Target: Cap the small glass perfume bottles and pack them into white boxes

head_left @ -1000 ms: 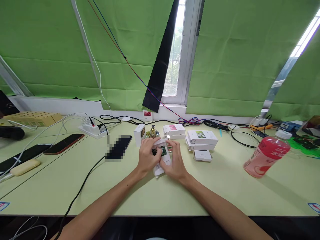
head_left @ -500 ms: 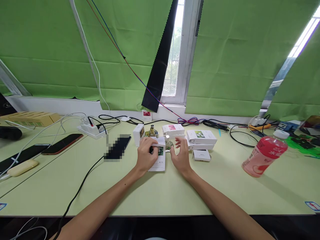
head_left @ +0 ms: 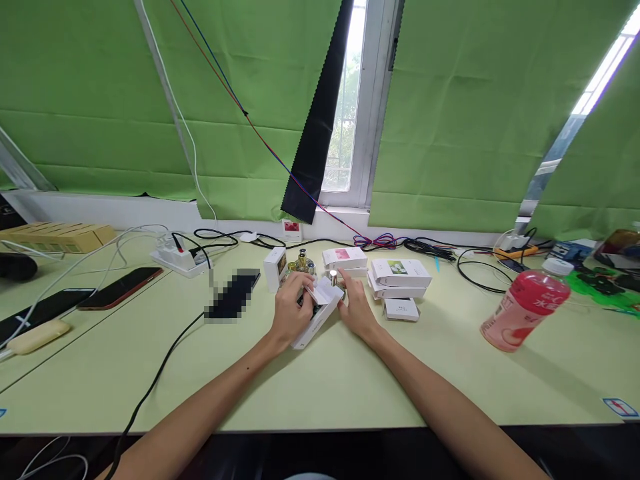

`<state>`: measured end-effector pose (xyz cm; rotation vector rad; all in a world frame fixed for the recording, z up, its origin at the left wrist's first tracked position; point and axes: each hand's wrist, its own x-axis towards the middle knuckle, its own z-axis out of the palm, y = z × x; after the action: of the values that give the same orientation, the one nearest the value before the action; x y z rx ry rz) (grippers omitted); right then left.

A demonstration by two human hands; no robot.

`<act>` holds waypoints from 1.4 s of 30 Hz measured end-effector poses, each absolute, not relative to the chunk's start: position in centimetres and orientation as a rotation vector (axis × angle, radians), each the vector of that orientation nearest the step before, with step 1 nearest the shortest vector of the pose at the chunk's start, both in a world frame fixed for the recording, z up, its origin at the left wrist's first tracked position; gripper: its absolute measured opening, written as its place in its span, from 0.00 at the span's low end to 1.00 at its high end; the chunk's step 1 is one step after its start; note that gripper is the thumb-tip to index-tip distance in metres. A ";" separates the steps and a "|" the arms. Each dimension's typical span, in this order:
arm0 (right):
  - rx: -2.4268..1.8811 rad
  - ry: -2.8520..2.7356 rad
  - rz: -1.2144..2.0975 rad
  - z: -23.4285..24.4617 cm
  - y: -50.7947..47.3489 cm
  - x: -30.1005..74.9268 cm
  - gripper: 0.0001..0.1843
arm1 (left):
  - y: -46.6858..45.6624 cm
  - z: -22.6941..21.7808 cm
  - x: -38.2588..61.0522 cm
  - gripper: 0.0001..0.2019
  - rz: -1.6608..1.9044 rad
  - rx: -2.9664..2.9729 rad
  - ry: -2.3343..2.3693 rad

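My left hand (head_left: 291,310) grips a small white carton (head_left: 320,319) with its top flap standing open. The carton is tilted, its open end toward the upper right. Just behind that end stands a small glass perfume bottle with a silver cap (head_left: 333,274); the carton hides most of its body. My right hand (head_left: 359,308) is at the bottle's right side, fingers curled around it and the thumb close to the carton's edge. Behind my left hand stand several perfume bottles with gold and dark caps (head_left: 302,259), beside an upright white carton (head_left: 275,269).
White cartons (head_left: 401,273) are stacked right of my hands, with a smaller carton (head_left: 401,309) in front. Farther right stands a pink drink bottle (head_left: 525,310). Phones (head_left: 120,288), a power strip (head_left: 180,259) and cables lie left. A black cable (head_left: 170,360) crosses the table.
My left hand has tilted the carton from upright, swinging its open end to the right toward the capped bottle. My right hand's fingers have moved in around that bottle.
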<state>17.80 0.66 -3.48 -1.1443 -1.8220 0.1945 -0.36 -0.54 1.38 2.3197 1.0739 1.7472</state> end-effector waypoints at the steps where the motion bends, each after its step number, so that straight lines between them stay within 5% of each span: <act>1: -1.160 -1.829 0.181 -3.4 0.6 17.8 0.42 | -0.5 1.3 -0.3 0.10 1.720 2.327 1.076; 12: -1.378 -1.907 0.099 -2.1 0.0 17.8 0.43 | -0.1 0.5 -0.3 0.09 1.508 2.420 1.105; 23: -1.508 -1.839 0.090 -1.4 -0.2 18.8 0.33 | -0.1 0.5 -0.1 0.09 1.389 2.484 1.154; 42: -1.314 -1.394 0.208 -1.0 -0.3 18.6 0.31 | -0.1 0.2 -0.2 0.08 1.194 2.559 1.134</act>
<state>18.62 -0.34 -0.95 -1.3143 -1.3940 0.2082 -0.22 -0.14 0.18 2.5592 1.1338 1.1936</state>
